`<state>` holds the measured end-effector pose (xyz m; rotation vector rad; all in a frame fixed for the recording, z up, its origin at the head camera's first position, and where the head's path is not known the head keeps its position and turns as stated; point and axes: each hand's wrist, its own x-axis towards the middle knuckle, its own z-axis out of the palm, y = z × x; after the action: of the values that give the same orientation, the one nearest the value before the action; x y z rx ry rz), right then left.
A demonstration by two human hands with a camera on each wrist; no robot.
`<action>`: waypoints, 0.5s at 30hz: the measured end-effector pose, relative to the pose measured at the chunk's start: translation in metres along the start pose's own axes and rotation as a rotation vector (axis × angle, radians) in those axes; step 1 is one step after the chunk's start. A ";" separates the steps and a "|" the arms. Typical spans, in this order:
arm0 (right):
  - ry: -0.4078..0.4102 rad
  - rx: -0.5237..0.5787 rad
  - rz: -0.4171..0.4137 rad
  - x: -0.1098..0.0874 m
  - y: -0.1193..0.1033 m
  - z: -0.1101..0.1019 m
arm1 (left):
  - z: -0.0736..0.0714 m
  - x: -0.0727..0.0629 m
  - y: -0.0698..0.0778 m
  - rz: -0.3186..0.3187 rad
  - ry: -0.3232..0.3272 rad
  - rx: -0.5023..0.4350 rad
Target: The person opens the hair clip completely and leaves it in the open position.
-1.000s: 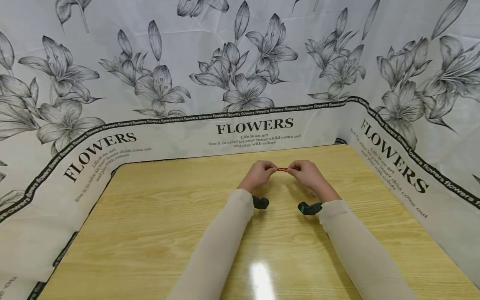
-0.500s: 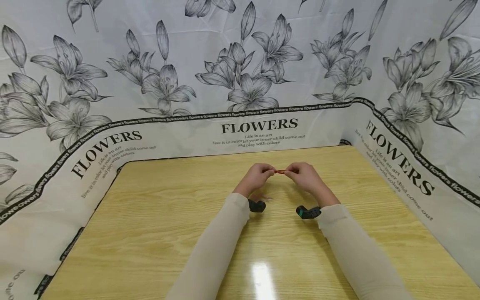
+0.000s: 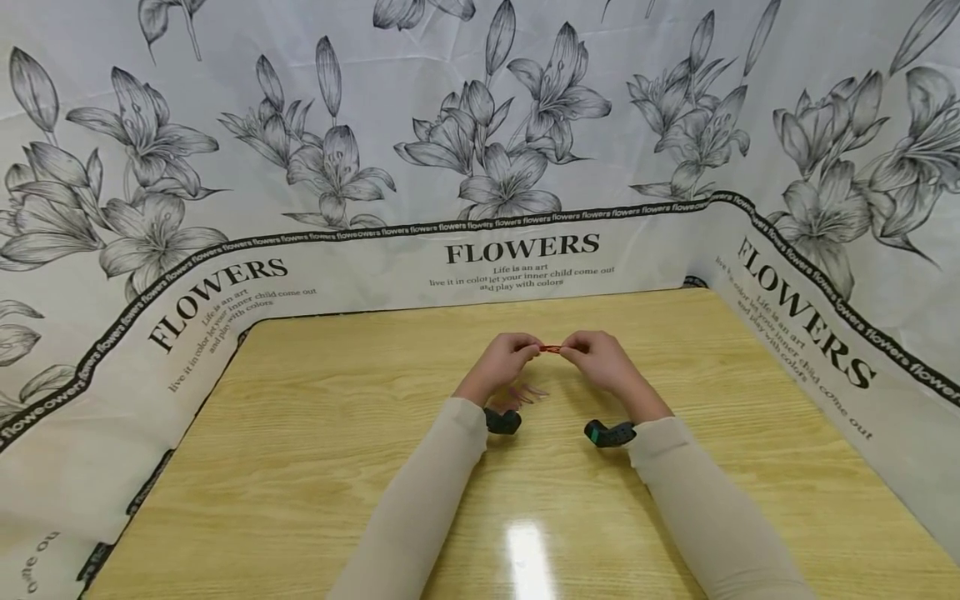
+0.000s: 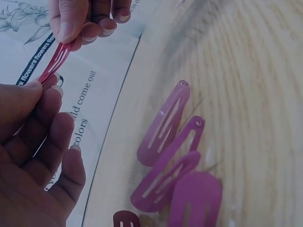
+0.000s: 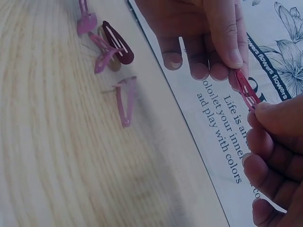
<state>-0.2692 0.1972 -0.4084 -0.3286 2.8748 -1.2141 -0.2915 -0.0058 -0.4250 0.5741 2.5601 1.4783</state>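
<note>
Both hands hold one red snap hair clip (image 3: 551, 348) between them, above the far half of the table. My left hand (image 3: 501, 364) pinches one end with thumb and index finger. At the opposite end, the thumb and index finger of my right hand (image 3: 604, 364) pinch it too. The clip's slotted middle (image 4: 57, 62) shows in the gap between the hands in the left wrist view; both tips are covered by fingers. In the right wrist view, the clip's narrow strips (image 5: 247, 91) look slightly spread apart.
Several pink-purple snap clips (image 4: 163, 124) lie on the wooden table (image 3: 337, 433) below the left hand, some overlapping. Among them is a dark red clip (image 5: 118, 42). Flower-printed cloth (image 3: 517, 275) walls the table at the back and both sides.
Both hands, still holding the red clip, have shifted a little left and nearer the body. More of the loose clips now shows beside the left wrist. The head view has turned slightly.
</note>
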 end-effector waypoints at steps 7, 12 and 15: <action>0.002 0.008 -0.019 -0.001 -0.006 0.007 | -0.004 -0.008 -0.010 0.014 0.016 -0.039; -0.012 0.020 -0.039 -0.003 -0.010 0.013 | -0.007 -0.016 -0.016 -0.008 0.021 -0.070; -0.025 0.022 -0.041 -0.005 -0.013 0.017 | -0.010 -0.021 -0.019 -0.017 0.022 -0.088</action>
<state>-0.2601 0.1771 -0.4117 -0.4017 2.8449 -1.2380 -0.2798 -0.0304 -0.4383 0.5262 2.4945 1.5906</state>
